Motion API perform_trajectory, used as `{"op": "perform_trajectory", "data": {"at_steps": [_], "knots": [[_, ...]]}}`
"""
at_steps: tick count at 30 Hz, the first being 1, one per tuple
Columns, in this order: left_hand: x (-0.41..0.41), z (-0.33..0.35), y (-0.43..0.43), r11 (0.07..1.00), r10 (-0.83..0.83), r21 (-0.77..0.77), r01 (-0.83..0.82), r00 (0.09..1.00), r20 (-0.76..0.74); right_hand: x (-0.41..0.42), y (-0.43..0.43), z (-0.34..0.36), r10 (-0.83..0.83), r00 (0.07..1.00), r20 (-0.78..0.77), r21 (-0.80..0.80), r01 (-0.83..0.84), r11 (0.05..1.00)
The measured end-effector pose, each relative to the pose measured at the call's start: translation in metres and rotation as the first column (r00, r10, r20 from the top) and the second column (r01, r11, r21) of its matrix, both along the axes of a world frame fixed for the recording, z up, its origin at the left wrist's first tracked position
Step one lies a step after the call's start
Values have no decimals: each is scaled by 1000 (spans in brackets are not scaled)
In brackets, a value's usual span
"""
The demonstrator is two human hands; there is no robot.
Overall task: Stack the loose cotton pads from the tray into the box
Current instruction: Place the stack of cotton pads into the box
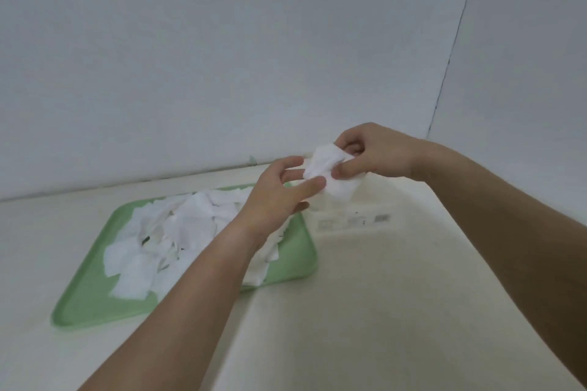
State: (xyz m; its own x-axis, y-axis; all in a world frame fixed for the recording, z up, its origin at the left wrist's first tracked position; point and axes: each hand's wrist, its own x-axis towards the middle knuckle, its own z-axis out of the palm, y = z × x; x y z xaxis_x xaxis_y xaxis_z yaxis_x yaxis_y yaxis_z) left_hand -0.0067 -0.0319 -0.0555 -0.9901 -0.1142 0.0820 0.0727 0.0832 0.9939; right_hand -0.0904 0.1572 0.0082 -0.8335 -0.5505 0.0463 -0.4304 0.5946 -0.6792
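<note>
Above the white box (349,216), just right of the green tray (292,260), right hand (378,152) pinches a small bunch of cotton pads (327,168) thumb-to-fingers, left hand (279,197) half-open with fingertips touching the bunch's left edge, remaining loose pads (178,232) heaped in tray.

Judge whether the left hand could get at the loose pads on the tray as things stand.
Probably yes: the left hand hovers right above the pile of pads on the green tray, fingers open, with nothing between them.
</note>
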Motion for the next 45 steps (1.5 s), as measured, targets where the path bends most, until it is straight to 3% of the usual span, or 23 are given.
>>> {"op": "perform_trajectory", "data": {"at_steps": [3, 5, 9, 12, 15, 22, 31, 39, 45], "knots": [[-18, -6, 2, 969, 235, 87, -232, 972, -24, -20, 9, -3, -101, 967, -234, 158, 140, 977], [-29, -13, 1, 951, 307, 39, -306, 951, -22, -29, 6, -12, -65, 962, -265, 237, 130, 963], [-41, -32, -1, 946, 260, -194, -260, 965, -23, -38, -12, -35, 40, 976, -216, 359, 41, 933], [-45, -41, -3, 948, 218, -246, -200, 975, 45, -41, -25, -48, 74, 983, -170, 409, 2, 913], [-48, -45, -3, 944, 207, -276, -182, 976, 65, -43, -37, -58, 71, 963, -258, 436, 50, 899], [-47, -44, -1, 948, 196, -268, -174, 979, 56, -37, -55, -78, -4, 912, -410, 389, 179, 904], [-43, -42, -4, 949, 194, -259, -178, 980, 36, -30, -32, -47, 29, 990, -139, 317, 17, 948], [-22, -19, -17, 964, 204, -172, -203, 979, -12, -13, -25, -34, -26, 970, -243, 127, 59, 990], [13, -9, -53, 939, 250, -231, -255, 967, -52, 20, -46, -30, -73, 964, -257, -113, 45, 993]]}}
